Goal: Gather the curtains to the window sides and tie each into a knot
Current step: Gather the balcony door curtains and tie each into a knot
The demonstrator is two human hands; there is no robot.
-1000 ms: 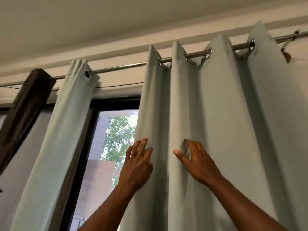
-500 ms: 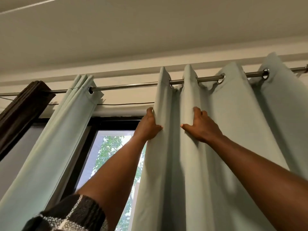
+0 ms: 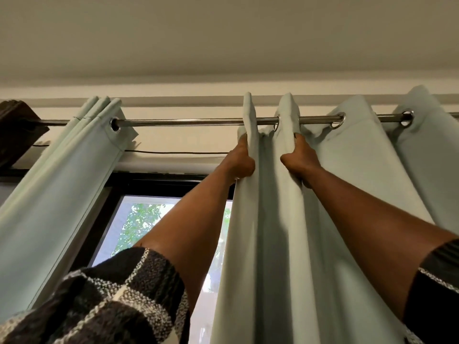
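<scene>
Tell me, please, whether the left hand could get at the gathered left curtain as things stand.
Probably yes: only bare rod lies between the left hand and the gathered left curtain, but it first must release the right curtain it grips.

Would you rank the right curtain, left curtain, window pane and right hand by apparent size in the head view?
1. right curtain
2. left curtain
3. window pane, partly hidden
4. right hand
</scene>
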